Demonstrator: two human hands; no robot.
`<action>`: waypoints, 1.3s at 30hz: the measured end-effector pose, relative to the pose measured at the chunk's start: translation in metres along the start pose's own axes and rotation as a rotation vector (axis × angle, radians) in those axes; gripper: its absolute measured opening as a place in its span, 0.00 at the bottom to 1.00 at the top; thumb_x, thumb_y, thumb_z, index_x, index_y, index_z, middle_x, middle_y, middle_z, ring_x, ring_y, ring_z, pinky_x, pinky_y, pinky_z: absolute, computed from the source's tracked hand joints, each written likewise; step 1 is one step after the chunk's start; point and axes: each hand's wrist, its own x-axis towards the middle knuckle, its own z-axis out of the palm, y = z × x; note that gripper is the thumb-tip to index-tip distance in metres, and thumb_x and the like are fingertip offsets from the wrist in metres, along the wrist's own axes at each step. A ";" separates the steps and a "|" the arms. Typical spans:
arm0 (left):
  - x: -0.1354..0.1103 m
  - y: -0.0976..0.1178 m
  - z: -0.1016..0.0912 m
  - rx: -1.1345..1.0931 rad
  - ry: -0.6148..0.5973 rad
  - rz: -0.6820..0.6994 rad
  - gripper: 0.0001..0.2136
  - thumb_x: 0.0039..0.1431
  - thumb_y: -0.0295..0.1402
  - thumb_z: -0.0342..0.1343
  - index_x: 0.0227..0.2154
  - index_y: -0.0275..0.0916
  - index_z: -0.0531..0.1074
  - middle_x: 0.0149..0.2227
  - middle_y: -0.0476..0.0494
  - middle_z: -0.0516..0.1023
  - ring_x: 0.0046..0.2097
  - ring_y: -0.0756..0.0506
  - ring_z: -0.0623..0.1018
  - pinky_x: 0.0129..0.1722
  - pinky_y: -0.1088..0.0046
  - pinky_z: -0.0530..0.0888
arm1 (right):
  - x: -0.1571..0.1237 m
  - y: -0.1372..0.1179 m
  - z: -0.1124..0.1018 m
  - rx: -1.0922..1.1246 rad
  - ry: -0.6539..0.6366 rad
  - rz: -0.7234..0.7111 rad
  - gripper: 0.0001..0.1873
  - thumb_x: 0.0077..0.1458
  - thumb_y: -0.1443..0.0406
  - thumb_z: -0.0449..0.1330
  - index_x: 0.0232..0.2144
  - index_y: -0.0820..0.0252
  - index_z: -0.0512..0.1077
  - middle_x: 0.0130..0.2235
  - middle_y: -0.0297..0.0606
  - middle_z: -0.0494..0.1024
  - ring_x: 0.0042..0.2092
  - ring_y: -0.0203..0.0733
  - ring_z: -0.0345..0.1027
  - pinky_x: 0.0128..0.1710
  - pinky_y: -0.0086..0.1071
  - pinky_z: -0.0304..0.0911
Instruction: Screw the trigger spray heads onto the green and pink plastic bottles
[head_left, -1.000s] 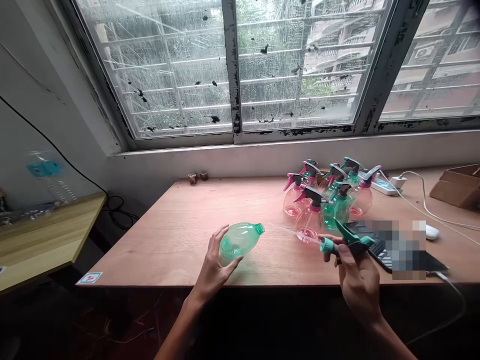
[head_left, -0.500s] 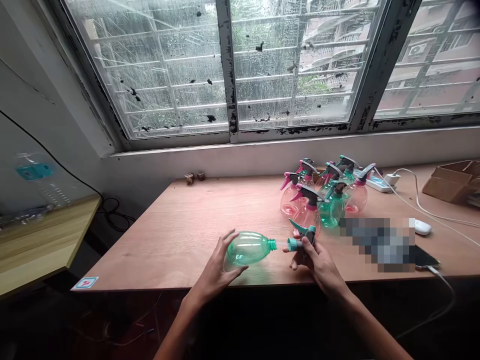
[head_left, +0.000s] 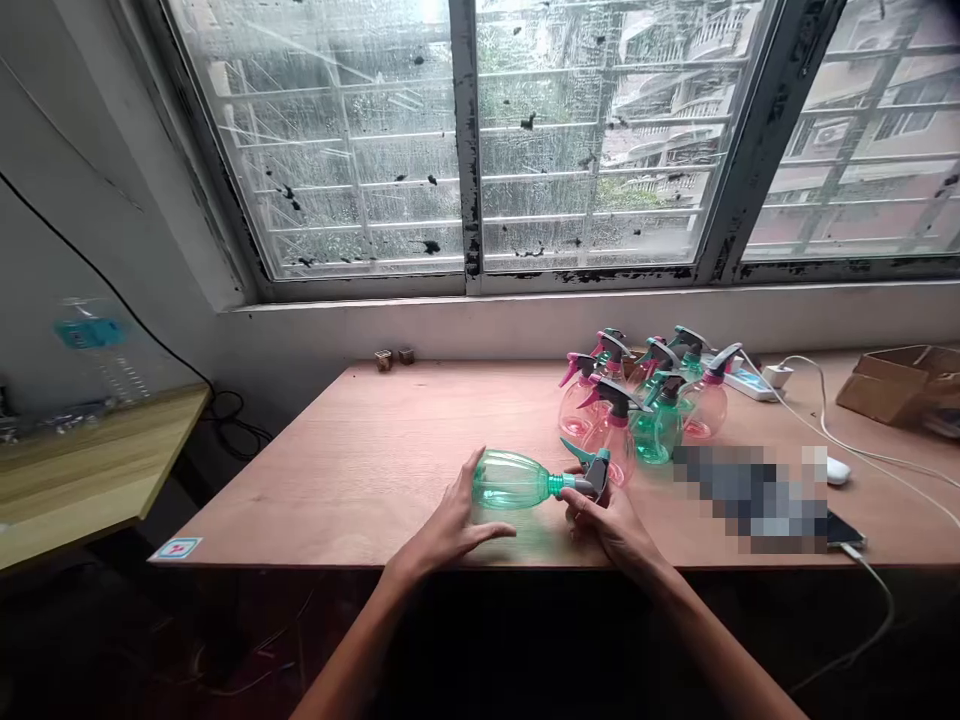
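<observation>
A clear green bottle (head_left: 511, 480) lies sideways above the table's front edge, its neck pointing right. My left hand (head_left: 457, 515) cups its base from the left, fingers behind it and thumb stretched out below. A spray head (head_left: 596, 475) with a teal trigger and dark grey body sits at the bottle's mouth, its collar meeting the green neck. My right hand (head_left: 611, 520) is closed on this spray head, fingers around the collar. Whether the thread is engaged, I cannot tell. Just behind stands a pink spray bottle (head_left: 616, 440) with a pink trigger.
Several pink and green spray bottles (head_left: 656, 430) cluster behind my right hand. To the right are a white mouse (head_left: 838, 471), a phone (head_left: 846, 530) with a cable, a power strip (head_left: 750, 384) and a cardboard box (head_left: 896, 385). Two small brown objects (head_left: 384, 360) sit by the wall.
The gap between bottle and spray head has closed; the tube no longer shows outside. The bottle moved slightly right, the spray head slightly left. My left thumb now sits lower, away from the bottle.
</observation>
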 end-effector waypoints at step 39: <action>-0.009 0.010 -0.012 -0.216 -0.179 -0.099 0.38 0.66 0.50 0.52 0.70 0.46 0.40 0.72 0.34 0.46 0.72 0.35 0.51 0.69 0.52 0.52 | -0.008 -0.011 -0.005 -0.119 -0.165 0.060 0.17 0.52 0.56 0.70 0.35 0.58 0.69 0.28 0.36 0.81 0.19 0.36 0.69 0.19 0.31 0.67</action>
